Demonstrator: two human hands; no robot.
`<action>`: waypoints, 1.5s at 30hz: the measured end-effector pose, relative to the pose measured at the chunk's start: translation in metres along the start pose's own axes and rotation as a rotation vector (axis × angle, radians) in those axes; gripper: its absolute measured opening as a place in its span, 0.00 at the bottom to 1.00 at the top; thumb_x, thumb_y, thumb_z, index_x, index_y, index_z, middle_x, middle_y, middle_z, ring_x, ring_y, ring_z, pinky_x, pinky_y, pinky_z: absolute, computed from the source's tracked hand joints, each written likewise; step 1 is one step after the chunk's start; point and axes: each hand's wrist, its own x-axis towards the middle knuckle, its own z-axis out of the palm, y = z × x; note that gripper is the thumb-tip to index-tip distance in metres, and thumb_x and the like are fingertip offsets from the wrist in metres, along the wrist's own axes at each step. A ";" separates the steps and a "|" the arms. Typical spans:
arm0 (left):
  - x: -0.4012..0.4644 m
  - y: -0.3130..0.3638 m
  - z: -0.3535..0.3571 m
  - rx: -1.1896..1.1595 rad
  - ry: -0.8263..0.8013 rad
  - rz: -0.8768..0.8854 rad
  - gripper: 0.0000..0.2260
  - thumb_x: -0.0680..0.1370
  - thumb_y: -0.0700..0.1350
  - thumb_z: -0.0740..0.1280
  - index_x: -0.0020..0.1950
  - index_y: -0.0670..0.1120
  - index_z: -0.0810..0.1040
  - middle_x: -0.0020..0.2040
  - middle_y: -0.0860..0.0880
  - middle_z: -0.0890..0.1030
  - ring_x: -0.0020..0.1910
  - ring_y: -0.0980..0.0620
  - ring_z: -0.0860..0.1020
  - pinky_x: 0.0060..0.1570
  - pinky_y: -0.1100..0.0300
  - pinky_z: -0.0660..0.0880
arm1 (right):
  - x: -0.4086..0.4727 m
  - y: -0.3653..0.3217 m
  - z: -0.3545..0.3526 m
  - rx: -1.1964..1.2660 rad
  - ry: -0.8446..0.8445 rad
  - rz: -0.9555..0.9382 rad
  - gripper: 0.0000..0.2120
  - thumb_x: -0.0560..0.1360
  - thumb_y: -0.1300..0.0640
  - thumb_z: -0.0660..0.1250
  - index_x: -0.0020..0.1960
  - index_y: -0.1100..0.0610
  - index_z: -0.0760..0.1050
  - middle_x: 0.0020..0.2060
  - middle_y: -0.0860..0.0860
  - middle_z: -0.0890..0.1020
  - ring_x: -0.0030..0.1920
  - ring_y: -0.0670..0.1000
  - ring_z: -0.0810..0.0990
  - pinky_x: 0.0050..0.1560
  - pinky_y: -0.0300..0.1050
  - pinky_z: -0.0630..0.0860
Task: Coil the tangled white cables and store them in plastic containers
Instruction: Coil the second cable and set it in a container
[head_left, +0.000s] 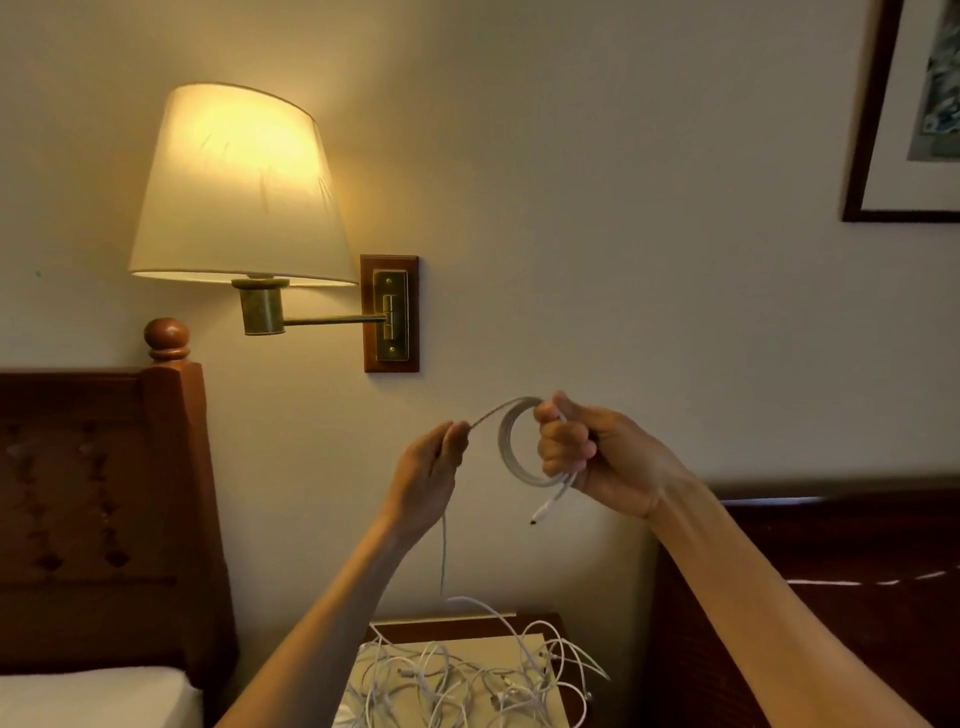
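— Hands first: what are they doing?
— Both are raised in front of the wall, near each other. The right hand (582, 457) has its fingers curled round a small coil (511, 447) of white cable, with a plug end (540, 514) dangling at its five o'clock. The left hand (439, 462), at the coil's nine o'clock, pinches the cable where it leaves the loop.
— And the rest of it?
— It drops from the left hand to the tangle (467, 670) on the surface (462, 622) at six o'clock, between the arms.
— Which step?
— Winding, I'd judge, partway through one cable. Next calls for feeding slack and laying another loop without dragging the tangle up.
— Containers?
— None in view. Beyond are the headboard (98, 493) and a lit wall lamp (234, 187) at ten o'clock.
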 end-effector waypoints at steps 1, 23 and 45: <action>-0.009 -0.014 0.008 -0.046 0.007 -0.096 0.16 0.81 0.55 0.56 0.40 0.49 0.73 0.31 0.53 0.70 0.28 0.54 0.68 0.29 0.54 0.65 | 0.001 -0.008 0.000 0.048 0.013 -0.038 0.13 0.81 0.53 0.54 0.41 0.56 0.70 0.25 0.45 0.69 0.24 0.42 0.66 0.27 0.33 0.65; -0.025 0.047 -0.017 0.601 -0.129 0.457 0.10 0.83 0.50 0.58 0.50 0.49 0.77 0.36 0.58 0.78 0.32 0.62 0.76 0.34 0.74 0.68 | 0.022 0.054 0.012 -0.913 0.292 -0.238 0.14 0.83 0.59 0.59 0.42 0.63 0.77 0.28 0.52 0.80 0.28 0.49 0.77 0.31 0.38 0.74; -0.053 -0.045 -0.005 -0.199 0.071 -0.320 0.25 0.76 0.67 0.58 0.36 0.47 0.69 0.29 0.51 0.66 0.27 0.53 0.63 0.26 0.60 0.62 | 0.046 0.008 0.018 -0.177 0.210 -0.042 0.18 0.85 0.53 0.49 0.44 0.59 0.72 0.26 0.47 0.63 0.25 0.45 0.61 0.29 0.38 0.65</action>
